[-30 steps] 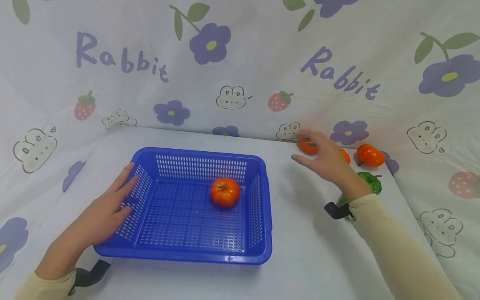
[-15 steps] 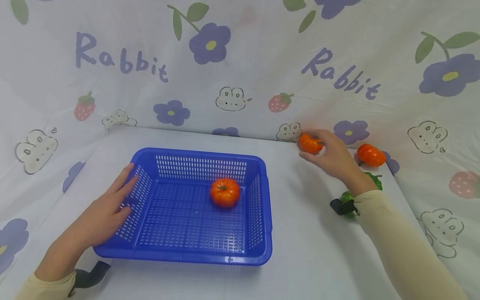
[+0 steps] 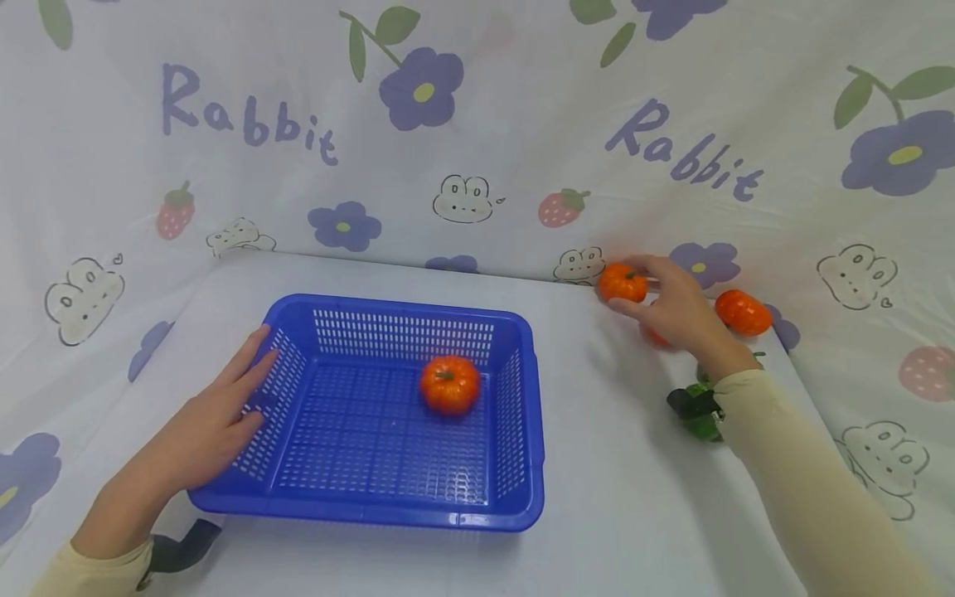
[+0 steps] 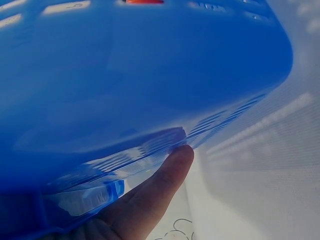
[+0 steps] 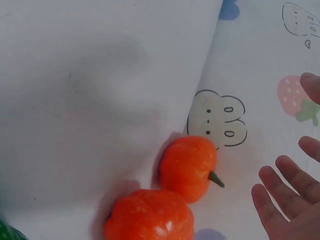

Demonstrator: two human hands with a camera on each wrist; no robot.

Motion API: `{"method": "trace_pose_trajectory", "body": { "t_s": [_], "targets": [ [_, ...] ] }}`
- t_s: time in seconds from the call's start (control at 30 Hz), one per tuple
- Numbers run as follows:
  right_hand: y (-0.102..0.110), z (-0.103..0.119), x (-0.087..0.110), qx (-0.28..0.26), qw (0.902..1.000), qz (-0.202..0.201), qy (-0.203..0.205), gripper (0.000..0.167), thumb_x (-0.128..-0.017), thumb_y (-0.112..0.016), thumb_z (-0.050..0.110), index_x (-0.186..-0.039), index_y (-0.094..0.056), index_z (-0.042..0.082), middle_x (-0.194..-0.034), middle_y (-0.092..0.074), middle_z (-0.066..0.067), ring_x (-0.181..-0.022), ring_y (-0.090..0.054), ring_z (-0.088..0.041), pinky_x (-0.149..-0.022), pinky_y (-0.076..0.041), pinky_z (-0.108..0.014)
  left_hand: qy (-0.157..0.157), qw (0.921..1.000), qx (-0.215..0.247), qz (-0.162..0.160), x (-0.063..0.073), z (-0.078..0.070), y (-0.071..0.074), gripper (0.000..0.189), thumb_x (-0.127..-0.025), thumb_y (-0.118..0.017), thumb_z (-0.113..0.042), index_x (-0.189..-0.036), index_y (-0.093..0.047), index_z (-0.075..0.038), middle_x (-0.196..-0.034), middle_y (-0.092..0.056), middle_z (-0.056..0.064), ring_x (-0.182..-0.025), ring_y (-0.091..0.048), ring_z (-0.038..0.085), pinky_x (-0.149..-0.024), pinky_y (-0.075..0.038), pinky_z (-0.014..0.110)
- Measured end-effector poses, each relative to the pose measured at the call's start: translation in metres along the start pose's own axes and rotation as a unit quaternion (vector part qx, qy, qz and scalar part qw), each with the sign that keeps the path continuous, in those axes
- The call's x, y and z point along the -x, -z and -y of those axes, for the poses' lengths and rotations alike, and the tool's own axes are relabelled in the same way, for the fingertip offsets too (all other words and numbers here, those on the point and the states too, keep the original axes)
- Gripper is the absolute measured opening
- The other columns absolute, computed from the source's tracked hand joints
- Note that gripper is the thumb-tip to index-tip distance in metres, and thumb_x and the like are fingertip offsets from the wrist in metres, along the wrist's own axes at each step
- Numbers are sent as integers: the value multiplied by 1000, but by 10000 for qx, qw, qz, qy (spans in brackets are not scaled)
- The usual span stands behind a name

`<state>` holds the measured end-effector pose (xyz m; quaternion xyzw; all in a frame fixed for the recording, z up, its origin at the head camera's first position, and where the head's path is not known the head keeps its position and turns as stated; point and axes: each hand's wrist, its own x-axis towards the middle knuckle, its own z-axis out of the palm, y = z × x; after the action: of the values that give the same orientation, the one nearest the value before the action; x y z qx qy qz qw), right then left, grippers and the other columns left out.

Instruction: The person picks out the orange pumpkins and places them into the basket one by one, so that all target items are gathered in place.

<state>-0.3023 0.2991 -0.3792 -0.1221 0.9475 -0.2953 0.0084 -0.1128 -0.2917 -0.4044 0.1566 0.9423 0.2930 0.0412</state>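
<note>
My left hand [image 3: 212, 427] rests on the left side of a blue plastic basket [image 3: 366, 510], fingers straight along its wall. In the left wrist view a fingertip [image 4: 177, 157] touches the basket. A small orange pumpkin [image 3: 450, 385] sits inside. At the table's back right, my right hand [image 3: 679, 315] is around another small orange pumpkin [image 3: 621, 283], thumb in front and fingers behind. The right wrist view shows that hand [image 5: 295, 205] with spread fingers, apart from the pumpkin [image 5: 187, 167] and its green stem. A further orange pumpkin [image 3: 655, 335] is partly hidden beneath the right hand.
One more orange pumpkin [image 3: 744, 313] lies near the back right corner. Green bumpy vegetables [image 3: 705, 424] are partly hidden behind the right wrist. A patterned cloth [image 3: 477, 124] hangs behind the white table [image 3: 597, 481].
The right hand has come in around the back pumpkin and shifted slightly right. That pumpkin has turned, its stem now pointing more upward. The left hand and basket stay put.
</note>
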Motion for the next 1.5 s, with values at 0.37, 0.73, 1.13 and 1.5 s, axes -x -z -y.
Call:
{"method": "trace_pose_trajectory", "body": {
  "t_s": [0.37,0.73,1.13,1.5],
  "targets": [
    [4,-17,-18,11,9999,109,-59,76,-99,-81,39,-159,-49,8,-157,-51,-23,-141,-48,-50,-116,-40,-71,3,10000,-48,15,0,-1,0,74,-105,-54,1,-170,-20,5,-182,9,9,-161,-16,50,-116,-33,75],
    [5,-26,-31,229,9990,282,-263,80,-99,-79,44,-161,-46,7,-157,-49,-26,-142,-45,-50,-115,-38,-73,72,10000,-12,62,2,0,-1,75,-104,-53,1,-170,-19,4,-182,11,6,-162,-15,49,-117,-32,74],
    [4,-37,-44,304,9982,303,-418,80,-98,-80,41,-161,-45,5,-156,-49,-28,-144,-43,-51,-115,-37,-75,63,10000,27,8,3,-1,0,74,-104,-53,1,-171,-19,3,-182,9,6,-162,-16,49,-117,-32,74],
    [-1,-51,-52,180,9976,282,-609,82,-98,-81,42,-162,-45,6,-158,-48,-27,-144,-44,-49,-115,-39,-74,72,10000,-22,0,4,-1,0,74,-105,-53,1,-171,-20,3,-182,9,6,-161,-18,49,-116,-33,74]
  ]
}}
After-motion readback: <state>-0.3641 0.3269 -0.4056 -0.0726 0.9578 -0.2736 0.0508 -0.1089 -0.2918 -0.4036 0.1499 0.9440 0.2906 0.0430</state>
